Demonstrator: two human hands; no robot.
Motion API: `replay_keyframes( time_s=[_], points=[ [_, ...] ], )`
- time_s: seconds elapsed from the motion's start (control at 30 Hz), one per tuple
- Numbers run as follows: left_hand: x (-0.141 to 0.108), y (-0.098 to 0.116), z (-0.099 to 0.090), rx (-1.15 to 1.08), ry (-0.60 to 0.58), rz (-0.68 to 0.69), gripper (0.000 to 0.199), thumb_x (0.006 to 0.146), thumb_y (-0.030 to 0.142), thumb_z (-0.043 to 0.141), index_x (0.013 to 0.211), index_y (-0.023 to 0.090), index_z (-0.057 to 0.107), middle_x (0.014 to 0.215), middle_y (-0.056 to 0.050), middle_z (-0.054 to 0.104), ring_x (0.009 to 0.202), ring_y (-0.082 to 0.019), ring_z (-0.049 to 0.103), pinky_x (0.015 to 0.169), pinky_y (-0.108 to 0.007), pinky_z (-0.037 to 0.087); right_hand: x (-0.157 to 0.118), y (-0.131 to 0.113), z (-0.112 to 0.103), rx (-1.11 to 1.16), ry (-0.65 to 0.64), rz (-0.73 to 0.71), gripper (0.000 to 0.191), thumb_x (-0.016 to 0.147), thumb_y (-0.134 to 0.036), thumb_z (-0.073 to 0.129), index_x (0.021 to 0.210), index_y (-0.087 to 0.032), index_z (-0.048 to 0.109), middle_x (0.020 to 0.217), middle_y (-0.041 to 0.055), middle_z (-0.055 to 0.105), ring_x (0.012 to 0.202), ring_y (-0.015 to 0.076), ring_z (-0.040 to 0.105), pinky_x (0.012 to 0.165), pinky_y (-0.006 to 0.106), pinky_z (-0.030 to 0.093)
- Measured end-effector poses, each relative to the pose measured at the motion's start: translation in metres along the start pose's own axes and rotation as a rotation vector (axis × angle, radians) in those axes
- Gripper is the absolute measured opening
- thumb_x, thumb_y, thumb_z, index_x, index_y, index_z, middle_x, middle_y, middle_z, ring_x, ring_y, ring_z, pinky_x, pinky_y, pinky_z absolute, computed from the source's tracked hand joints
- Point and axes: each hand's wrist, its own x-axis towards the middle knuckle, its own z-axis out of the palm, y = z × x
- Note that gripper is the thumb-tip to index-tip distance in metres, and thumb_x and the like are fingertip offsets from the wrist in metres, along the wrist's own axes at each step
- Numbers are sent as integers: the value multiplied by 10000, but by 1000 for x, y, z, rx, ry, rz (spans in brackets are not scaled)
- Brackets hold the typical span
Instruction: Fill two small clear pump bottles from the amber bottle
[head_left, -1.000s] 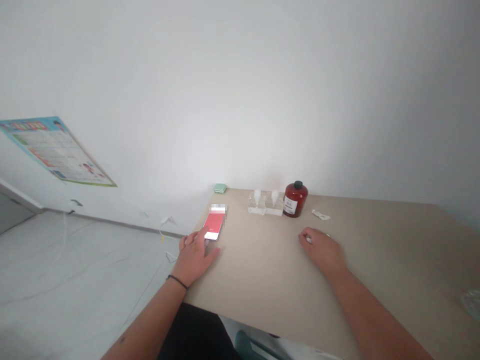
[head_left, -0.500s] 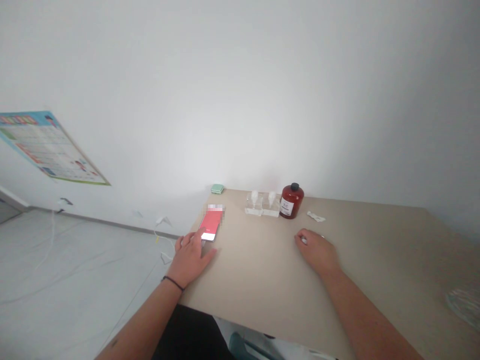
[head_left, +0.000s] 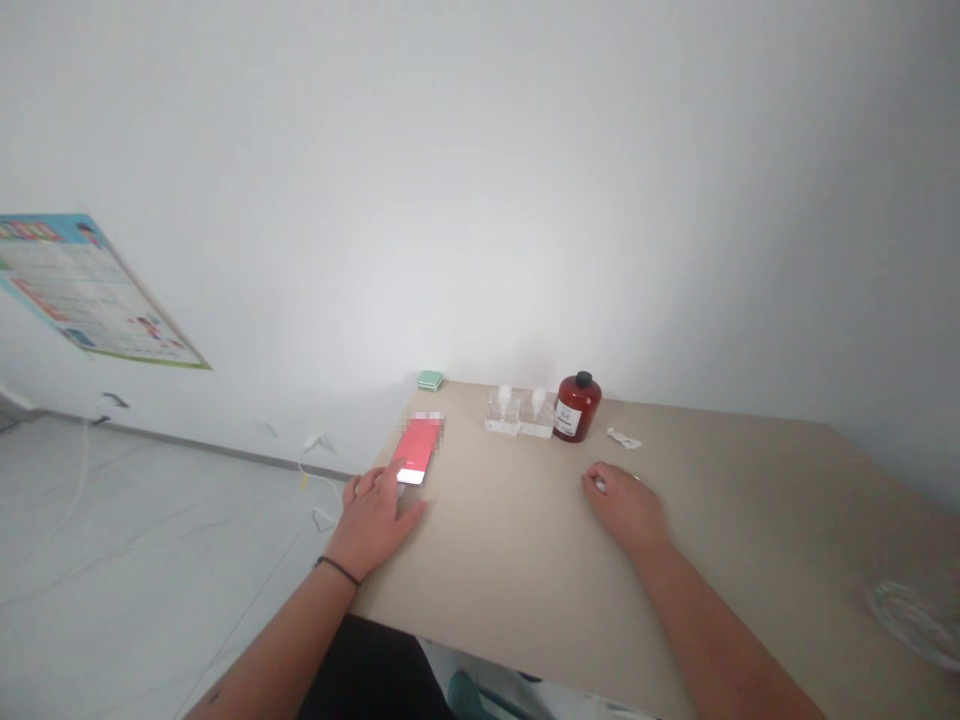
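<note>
My left hand (head_left: 373,522) rests at the table's left edge with its fingers spread. One fingertip is on the lower end of a phone (head_left: 418,446) that lies flat with a red and white screen. My right hand (head_left: 628,506) is closed on the tabletop. A bit of something small and white (head_left: 600,485) shows between its fingers, too little to name. Beyond that hand stands a dark red-brown bottle (head_left: 577,408) with a black cap and white label. Beside the bottle are two clear blocks (head_left: 519,424), each with a white rounded piece on top.
A strip of crumpled white paper (head_left: 624,438) lies right of the bottle. A small green case (head_left: 430,380) sits at the table's back left corner. Something clear and round (head_left: 911,622) is at the right. White wall rises behind the table (head_left: 510,560); a poster (head_left: 105,290) hangs left.
The whole view has shifted slightly, so things appear a little further left. Both hands keep the same pose and place on the table.
</note>
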Motion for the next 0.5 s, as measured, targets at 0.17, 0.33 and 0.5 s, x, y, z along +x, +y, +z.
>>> replay_keyframes(
  time_s=[0.17,0.33,0.5],
  points=[
    [0,1,-1,-5,-9,-4,643,865,501,544,1406,180,411,1267,-153,624,1229,-334,507,1077,-533,276,0,1,0,2,-8,-4,274,956,-355,405,929,-242,653,973,35,735,832,188,650,640,276,350],
    [-1,2,-2,8,-19,-1,634,870,497,539,1402,176,408,1261,-153,620,1224,-336,506,1075,-531,276,0,0,-2,3,-13,1,267,953,-351,408,928,-240,650,986,38,737,829,189,652,643,279,346],
    [-1,2,-3,5,-15,12,627,881,502,528,1404,179,403,1266,-154,619,1232,-333,502,1076,-533,274,0,0,-2,-3,-13,9,279,954,-359,392,912,-242,642,974,39,738,830,192,654,635,282,343]
  ],
)
